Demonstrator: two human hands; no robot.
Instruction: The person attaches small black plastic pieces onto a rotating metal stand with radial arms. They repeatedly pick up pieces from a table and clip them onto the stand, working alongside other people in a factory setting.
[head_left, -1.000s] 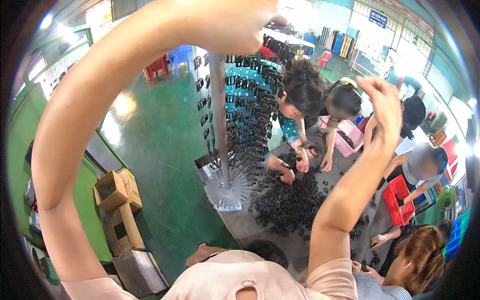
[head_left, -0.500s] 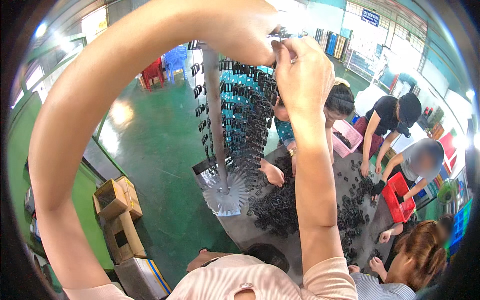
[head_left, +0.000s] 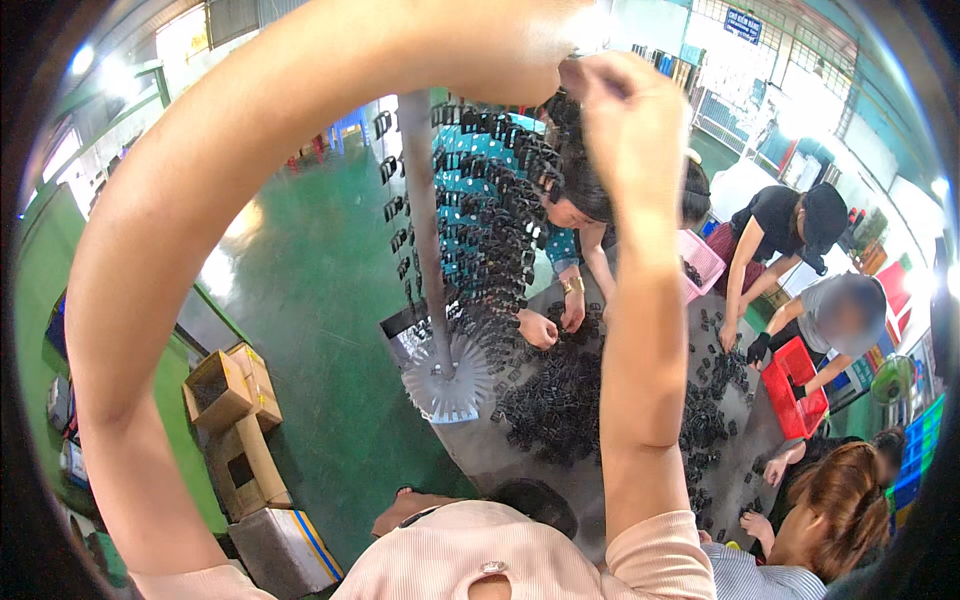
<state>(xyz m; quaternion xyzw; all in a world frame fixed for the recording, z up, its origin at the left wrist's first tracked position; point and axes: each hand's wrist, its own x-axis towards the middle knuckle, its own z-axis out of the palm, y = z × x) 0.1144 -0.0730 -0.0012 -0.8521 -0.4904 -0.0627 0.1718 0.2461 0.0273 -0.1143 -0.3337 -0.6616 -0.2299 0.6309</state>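
Both my arms are raised in front of me, with my hands close together at the top of the head view. My right hand (head_left: 632,95) is pinched closed and slightly blurred; what its fingers hold is too small to make out. Beside it, my left hand (head_left: 555,45) is partly lost in glare, and its fingers are hidden. Just below them stands a rack with a grey pole (head_left: 422,200), a slotted white disc (head_left: 445,385) at its foot, and many small black plastic buckles (head_left: 490,215) hanging in tiers.
A grey table (head_left: 470,455) carries a heap of loose black pieces (head_left: 560,405). Several co-workers reach over it; one's hand (head_left: 538,330) is near the rack. A red basket (head_left: 797,388) and a pink basket (head_left: 703,262) stand at the right. Cardboard boxes (head_left: 222,392) are on the left floor.
My hands have shifted a little to the right and up. The co-worker behind the rack leans further in, the head now showing beside the buckles.
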